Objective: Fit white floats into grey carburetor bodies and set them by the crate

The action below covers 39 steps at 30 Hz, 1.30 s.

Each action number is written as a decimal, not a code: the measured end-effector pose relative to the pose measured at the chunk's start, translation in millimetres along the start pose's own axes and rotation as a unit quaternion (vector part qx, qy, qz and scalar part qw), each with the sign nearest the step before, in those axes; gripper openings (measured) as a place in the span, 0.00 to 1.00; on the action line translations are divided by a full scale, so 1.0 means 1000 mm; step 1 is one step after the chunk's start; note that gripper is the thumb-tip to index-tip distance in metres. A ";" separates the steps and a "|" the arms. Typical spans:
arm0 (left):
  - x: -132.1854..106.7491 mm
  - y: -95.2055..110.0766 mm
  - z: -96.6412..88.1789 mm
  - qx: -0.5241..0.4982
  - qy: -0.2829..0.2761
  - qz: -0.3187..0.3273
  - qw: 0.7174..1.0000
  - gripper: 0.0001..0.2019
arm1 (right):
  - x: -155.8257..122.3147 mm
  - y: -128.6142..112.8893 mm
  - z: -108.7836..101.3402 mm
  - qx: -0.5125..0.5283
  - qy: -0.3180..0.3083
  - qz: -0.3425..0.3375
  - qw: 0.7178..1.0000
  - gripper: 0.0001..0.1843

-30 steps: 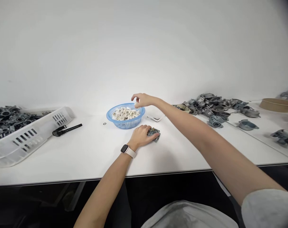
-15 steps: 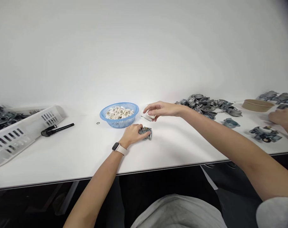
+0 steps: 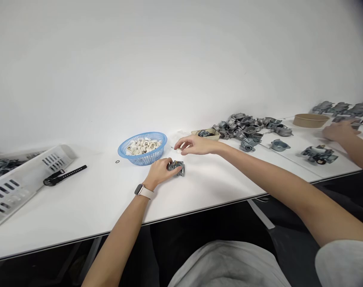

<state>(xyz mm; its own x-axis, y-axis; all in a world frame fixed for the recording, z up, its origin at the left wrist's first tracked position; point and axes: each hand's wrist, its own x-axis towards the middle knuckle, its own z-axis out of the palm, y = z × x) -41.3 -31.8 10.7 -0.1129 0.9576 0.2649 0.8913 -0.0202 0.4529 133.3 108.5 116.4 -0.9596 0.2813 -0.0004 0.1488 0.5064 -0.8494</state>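
Note:
My left hand point(image 3: 160, 170), with a watch on its wrist, is closed on a small grey metal part point(image 3: 177, 167) that rests on the white table point(image 3: 79, 199). My right hand point(image 3: 195, 145) hovers just behind and to the right of that part, fingers pinched on a small white piece point(image 3: 178, 150). A blue basket point(image 3: 142, 148) filled with several white pieces stands just left of my right hand.
A white slotted crate point(image 3: 16, 179) with grey castings lies at far left, a black strap point(image 3: 64, 174) beside it. A tiny black ring point(image 3: 117, 161) sits near the basket. Grey castings point(image 3: 247, 127), a tan tray point(image 3: 206, 134), a brown bowl point(image 3: 309, 119) and another person's hand point(image 3: 340, 130) are to the right.
My right hand left the blue basket with a white piece and came down toward the grey part. My left hand stayed on the part. The view swung right; another person's hand appeared.

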 end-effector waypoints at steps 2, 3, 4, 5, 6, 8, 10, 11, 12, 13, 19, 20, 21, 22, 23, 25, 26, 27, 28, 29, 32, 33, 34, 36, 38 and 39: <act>0.000 0.000 0.000 -0.006 0.002 -0.003 1.000 0.25 | 0.005 0.010 0.006 -0.037 0.015 -0.009 0.999 0.18; 0.000 0.000 0.001 -0.015 0.002 -0.007 1.000 0.25 | 0.008 0.015 0.010 -0.037 0.016 -0.017 0.999 0.20; 0.001 0.000 0.001 -0.035 0.000 -0.014 0.999 0.24 | 0.010 0.020 0.014 -0.031 0.012 -0.026 0.999 0.21; 0.001 -0.001 0.001 -0.065 -0.007 -0.023 0.998 0.23 | 0.012 0.024 0.018 -0.025 0.007 -0.035 0.999 0.23; 0.001 -0.001 0.001 -0.100 -0.016 -0.032 0.994 0.21 | 0.014 0.029 0.022 -0.021 0.001 -0.043 0.999 0.24; 0.003 -0.003 0.001 -0.167 -0.040 -0.042 0.984 0.18 | 0.016 0.035 0.028 -0.018 -0.011 -0.057 0.998 0.26; 0.006 -0.006 0.001 -0.204 -0.064 -0.038 0.976 0.17 | 0.017 0.039 0.032 -0.019 -0.017 -0.068 0.997 0.27; 0.007 -0.008 0.000 -0.216 -0.075 -0.034 0.973 0.18 | 0.017 0.040 0.034 -0.019 -0.020 -0.072 0.997 0.27; 0.008 -0.011 0.000 -0.238 -0.086 -0.033 0.967 0.20 | 0.016 0.040 0.035 -0.018 -0.023 -0.074 0.997 0.28; 0.009 -0.013 0.000 -0.269 -0.099 -0.037 0.957 0.23 | 0.015 0.040 0.036 -0.016 -0.026 -0.076 0.997 0.28; 0.007 -0.021 0.001 -0.460 -0.122 -0.074 0.876 0.27 | 0.008 0.039 0.042 -0.049 -0.029 -0.092 0.994 0.27; 0.007 -0.022 0.002 -0.472 -0.119 -0.082 0.869 0.27 | 0.008 0.039 0.043 -0.064 -0.023 -0.098 0.993 0.28; 0.007 -0.022 0.004 -0.481 -0.120 -0.091 0.864 0.26 | 0.007 0.040 0.044 -0.079 -0.016 -0.104 0.991 0.29; 0.008 -0.023 0.005 -0.488 -0.122 -0.101 0.858 0.26 | 0.007 0.040 0.046 -0.095 -0.008 -0.111 0.989 0.29; 0.008 -0.023 0.007 -0.495 -0.123 -0.110 0.853 0.26 | 0.007 0.040 0.047 -0.111 0.001 -0.119 0.987 0.30; 0.009 -0.022 0.009 -0.509 -0.126 -0.122 0.843 0.25 | 0.006 0.040 0.049 -0.143 0.012 -0.130 0.981 0.30; 0.010 -0.021 0.008 -0.516 -0.130 -0.121 0.838 0.26 | 0.006 0.039 0.050 -0.156 0.015 -0.133 0.979 0.30; 0.010 -0.019 0.007 -0.521 -0.134 -0.116 0.835 0.27 | 0.006 0.038 0.051 -0.167 0.015 -0.133 0.977 0.30; 0.010 -0.017 0.006 -0.522 -0.139 -0.106 0.835 0.28 | 0.006 0.037 0.051 -0.175 0.013 -0.131 0.976 0.30; 0.009 -0.014 0.004 -0.517 -0.143 -0.094 0.839 0.29 | 0.006 0.037 0.052 -0.181 0.012 -0.128 0.975 0.30; 0.006 -0.006 -0.002 -0.470 -0.157 -0.064 0.866 0.30 | 0.008 0.036 0.051 -0.204 0.017 -0.111 0.972 0.26; 0.006 -0.005 -0.003 -0.453 -0.164 -0.061 0.874 0.30 | 0.009 0.036 0.051 -0.213 0.023 -0.103 0.971 0.25; 0.005 -0.004 -0.003 -0.437 -0.170 -0.059 0.881 0.30 | 0.010 0.036 0.051 -0.221 0.031 -0.095 0.970 0.23; 0.005 -0.003 -0.002 -0.416 -0.167 -0.057 0.892 0.33 | 0.012 0.035 0.051 -0.224 0.037 -0.085 0.970 0.22; 0.006 -0.003 0.000 -0.406 -0.148 -0.049 0.901 0.36 | 0.013 0.034 0.051 -0.212 0.033 -0.087 0.973 0.20; 0.006 -0.004 0.000 -0.405 -0.139 -0.044 0.903 0.36 | 0.013 0.033 0.050 -0.204 0.029 -0.092 0.974 0.20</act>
<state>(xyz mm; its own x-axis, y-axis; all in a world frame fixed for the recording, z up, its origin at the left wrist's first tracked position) -44.9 -25.9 10.4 0.0475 0.9986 0.0242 0.2584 -0.0357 0.9654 114.0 87.6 62.1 -0.9656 0.1956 0.1716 0.0704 0.8314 -0.5512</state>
